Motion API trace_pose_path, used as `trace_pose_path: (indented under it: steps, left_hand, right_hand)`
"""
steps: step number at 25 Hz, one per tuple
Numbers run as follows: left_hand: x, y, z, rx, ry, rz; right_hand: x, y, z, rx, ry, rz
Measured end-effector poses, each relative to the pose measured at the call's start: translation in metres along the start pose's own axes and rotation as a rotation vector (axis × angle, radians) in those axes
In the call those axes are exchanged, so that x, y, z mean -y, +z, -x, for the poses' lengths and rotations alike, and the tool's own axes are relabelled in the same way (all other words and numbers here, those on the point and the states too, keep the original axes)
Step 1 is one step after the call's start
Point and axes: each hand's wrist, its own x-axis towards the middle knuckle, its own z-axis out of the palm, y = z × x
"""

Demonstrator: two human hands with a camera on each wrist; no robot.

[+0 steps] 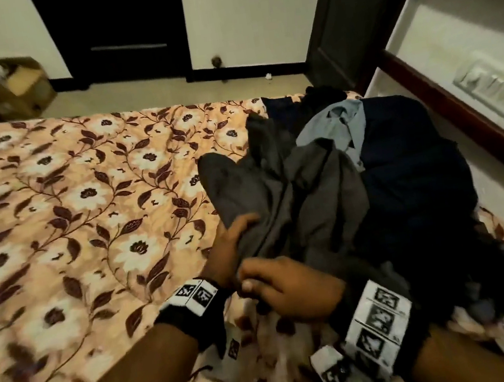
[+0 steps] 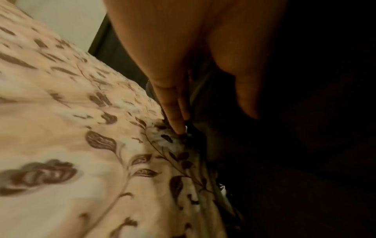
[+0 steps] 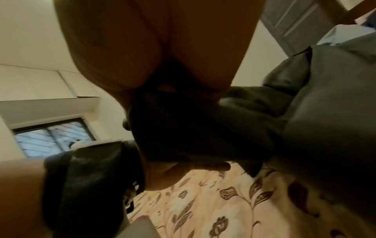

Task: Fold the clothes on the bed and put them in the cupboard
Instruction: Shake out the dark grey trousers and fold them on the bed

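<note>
Nearest you, your right hand (image 1: 286,290) is curled round the near edge of a grey garment (image 1: 280,193), pinching the cloth between thumb and fingers. Just beyond it, your left hand (image 1: 236,245) grips the same garment from the side, fingers wrapped over a fold. The garment trails back into the heap of clothes (image 1: 400,188) on the right part of the bed (image 1: 66,202), where a light blue shirt (image 1: 335,126) lies on top among darker pieces. You seem to be at the start: picking one piece out to fold. Next, you likely need to draw it clear and spread it flat on the bare bedspread to your left. No cupboard can be made out for certain.
</note>
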Motion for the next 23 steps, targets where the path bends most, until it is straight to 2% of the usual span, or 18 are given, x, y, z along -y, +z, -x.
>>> trace_pose_path:
  steps: [2,3,6,9,10,11,15,16,21,23]
  left_hand:
    - [-0.014,-0.026,0.07,-0.106,-0.071,-0.122]
    - [-0.01,-0.04,0.104,-0.089,-0.114,-0.25]
    - [-0.003,-0.069,0.201,0.12,-0.331,-0.653]
    - [-0.013,-0.064,0.244,0.386,-0.518,-0.751]
    - [-0.026,-0.06,0.25,0.419,-0.532,-0.755]
    - [-0.033,-0.058,0.253,0.39,-0.523,-0.735]
    - [-0.036,-0.05,0.246,0.001,-0.489,-0.495]
    - [-0.032,-0.05,0.243,-0.061,-0.487,-0.456]
    - [0.017,-0.061,0.183,-0.175,-0.43,-0.435]
    - [0.033,-0.065,0.145,-0.138,-0.4,-0.473]
  right_hand:
    - [0.041,0.021,0.035,0.063,-0.06,0.05]
    - [0.051,0.028,0.05,0.094,-0.052,0.092]
    - [0.066,0.06,0.081,0.281,0.081,0.322]
    - [0.078,0.091,0.089,0.392,0.123,0.453]
    - [0.088,0.095,0.089,0.383,0.115,0.474]
    - [0.098,0.096,0.087,0.362,0.107,0.494]
    - [0.109,0.085,0.067,0.166,0.135,0.367]
    - [0.105,0.085,0.06,0.128,0.142,0.33]
    - [0.042,0.087,0.002,-0.098,0.208,0.233]
    - [0.015,0.087,-0.027,-0.186,0.216,0.189]
